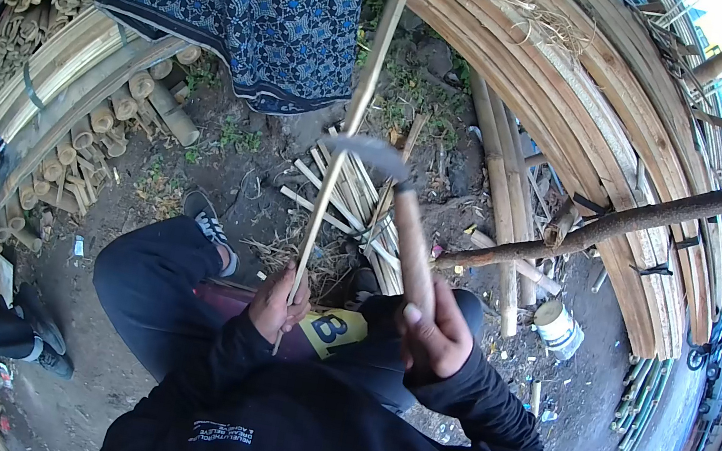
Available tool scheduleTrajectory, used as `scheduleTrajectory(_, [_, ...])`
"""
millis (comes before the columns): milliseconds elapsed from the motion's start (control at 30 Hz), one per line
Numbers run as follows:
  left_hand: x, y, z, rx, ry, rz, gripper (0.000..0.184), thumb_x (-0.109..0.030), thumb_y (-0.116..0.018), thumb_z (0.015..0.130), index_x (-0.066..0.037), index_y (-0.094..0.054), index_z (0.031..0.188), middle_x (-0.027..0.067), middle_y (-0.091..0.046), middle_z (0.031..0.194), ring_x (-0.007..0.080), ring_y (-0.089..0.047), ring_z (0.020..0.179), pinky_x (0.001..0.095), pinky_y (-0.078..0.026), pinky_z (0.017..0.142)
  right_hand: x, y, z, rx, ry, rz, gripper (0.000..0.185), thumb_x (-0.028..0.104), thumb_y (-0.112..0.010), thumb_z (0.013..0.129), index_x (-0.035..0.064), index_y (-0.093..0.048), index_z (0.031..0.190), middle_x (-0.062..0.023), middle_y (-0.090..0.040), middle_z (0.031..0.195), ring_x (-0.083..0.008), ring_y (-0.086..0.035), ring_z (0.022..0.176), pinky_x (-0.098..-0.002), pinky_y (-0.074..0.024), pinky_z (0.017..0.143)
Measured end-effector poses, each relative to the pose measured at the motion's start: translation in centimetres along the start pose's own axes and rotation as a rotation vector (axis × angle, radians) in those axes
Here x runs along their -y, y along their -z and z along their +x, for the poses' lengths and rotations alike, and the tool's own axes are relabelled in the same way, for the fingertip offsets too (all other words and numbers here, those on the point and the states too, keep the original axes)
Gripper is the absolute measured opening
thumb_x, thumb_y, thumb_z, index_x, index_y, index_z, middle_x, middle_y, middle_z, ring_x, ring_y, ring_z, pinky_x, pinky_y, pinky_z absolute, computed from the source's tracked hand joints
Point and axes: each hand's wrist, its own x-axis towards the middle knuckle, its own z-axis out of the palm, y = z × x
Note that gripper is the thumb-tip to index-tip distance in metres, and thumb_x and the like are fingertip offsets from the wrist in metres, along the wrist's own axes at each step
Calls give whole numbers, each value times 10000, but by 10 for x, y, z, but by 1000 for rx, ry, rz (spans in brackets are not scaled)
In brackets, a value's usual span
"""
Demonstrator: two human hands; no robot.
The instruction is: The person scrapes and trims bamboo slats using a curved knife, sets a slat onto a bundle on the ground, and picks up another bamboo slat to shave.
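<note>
White lettering is running across the black sweatshirt [323, 441], "DREAM" seeming readable, and a dark "B" is showing on a yellow panel [351, 325] between the legs. The left hand [278, 301] is gripping a thin stick [338, 164] near its lower end, the stick stretching toward twelve o'clock. The right hand [440, 334] is gripping a curved knife [413, 235] by its wooden handle, which is pointing toward eleven o'clock. The blade is crossing the stick; contact is staying unclear.
</note>
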Motion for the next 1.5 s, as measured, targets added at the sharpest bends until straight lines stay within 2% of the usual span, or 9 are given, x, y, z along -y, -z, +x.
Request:
scheduleTrajectory(100, [4, -7, 3, -21, -24, -169, 479, -447, -276, 1041, -98, -407, 740, -11, -308, 478, 88, -299, 359, 229, -249, 346, 9, 3, -21, 153, -202, -167, 511, 189, -533, 982, 28, -295, 1404, -19, -513, 782, -94, -514, 502, -222, -410, 455])
scheduleTrajectory(300, [3, -8, 1, 3, -43, 19, 472, -432, -275, 1044, -93, -406, 743, -12, -311, 476, 81, -299, 357, 230, -257, 344, 36, -6, -7, -64, 30, -187, 555, 219, -536, 983, 22, -268, 1426, -30, -522, 794, -83, -495, 505, -217, -413, 468])
scheduleTrajectory(433, [-4, 2, 1, -15, -74, -38, 477, -438, -289, 1041, -94, -408, 732, -17, -301, 468, 80, -300, 349, 230, -257, 335, 35, -5, -11, 199, -132, -303, 549, 224, -546, 978, 15, -280, 1411, -19, -525, 764, -87, -500, 494, -222, -404, 454])
scheduleTrajectory(533, [2, -2, -3, -8, -92, 63, 481, -444, -287, 1040, -94, -412, 735, -17, -306, 472, 79, -296, 345, 228, -253, 327, 47, -4, 5, -123, 85, -110, 546, 202, -534, 982, 29, -267, 1426, -11, -518, 751, -86, -498, 489, -221, -401, 449])
scheduleTrajectory(833, [10, -4, -2, -25, -20, 134, 477, -442, -313, 1037, -97, -419, 724, -11, -352, 481, 64, -322, 356, 223, -279, 333, 66, 7, 21, -206, 152, -166, 512, 185, -509, 988, 26, -285, 1420, 0, -491, 737, -81, -470, 475, -223, -408, 439])
scheduleTrajectory(967, [12, 5, -2, -60, -61, 108, 487, -463, -326, 1029, -101, -428, 719, -13, -349, 473, 72, -329, 359, 224, -289, 341, 60, 11, 17, -6, 52, -250, 552, 234, -535, 981, 33, -290, 1433, -1, -493, 748, -88, -462, 454, -225, -407, 435])
scheduleTrajectory(1033, [15, 9, -2, -52, -39, 156, 490, -460, -334, 1028, -95, -437, 717, -11, -363, 470, 80, -355, 363, 229, -289, 345, 69, 26, 40, -366, 453, -436, 437, 248, -550, 971, 37, -416, 1330, -10, -505, 757, -98, -469, 457, -237, -406, 425])
scheduleTrajectory(1167, [31, 17, 7, -66, -116, 480, 483, -418, -372, 1028, -75, -460, 701, -19, -393, 492, 73, -398, 398, 240, -293, 391, 128, 85, 77, -584, 482, 91, 243, 267, -565, 953, 55, -505, 1056, -38, -531, 767, -126, -477, 457, -259, -390, 395])
scheduleTrajectory(1500, [-3, 26, 24, -356, -308, 645, 394, -313, -401, 1033, -35, -549, 797, -25, -414, 520, 64, -401, 447, 275, -287, 440, -4, 68, 46, -425, 330, 225, 365, 167, -538, 953, 2, -413, 1253, -57, -509, 758, -132, -460, 423, -245, -402, 367])
